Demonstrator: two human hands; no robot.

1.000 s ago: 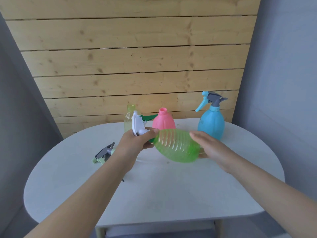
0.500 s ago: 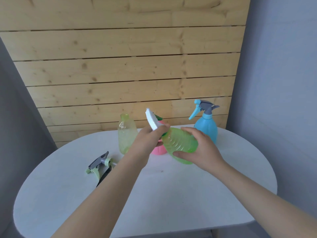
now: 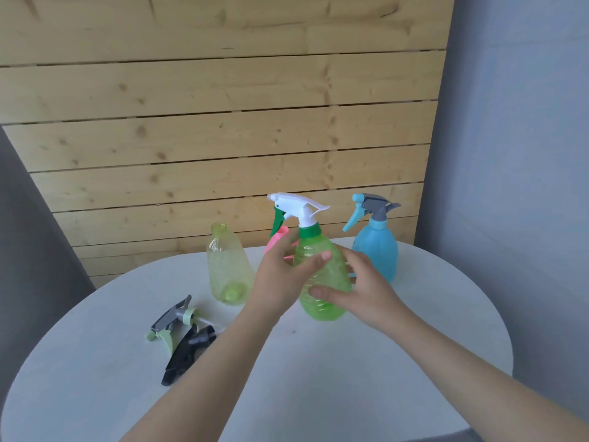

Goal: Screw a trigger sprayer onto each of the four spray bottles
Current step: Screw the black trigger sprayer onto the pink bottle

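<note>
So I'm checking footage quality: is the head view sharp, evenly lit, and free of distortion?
Head view: soft, even light, no harsh glare; green bottle and both hands slightly soft; wide-angle lens bends the wooden wall planks and table edge.

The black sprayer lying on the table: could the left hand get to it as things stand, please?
Probably yes: the black sprayer lies uncovered just beside the left forearm, but the left hand must first release the green bottle.

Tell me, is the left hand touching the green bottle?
Touching. The head view shows the left hand wrapped on the green bottle, thumb pressed across its ribbed front with no gap.
</note>
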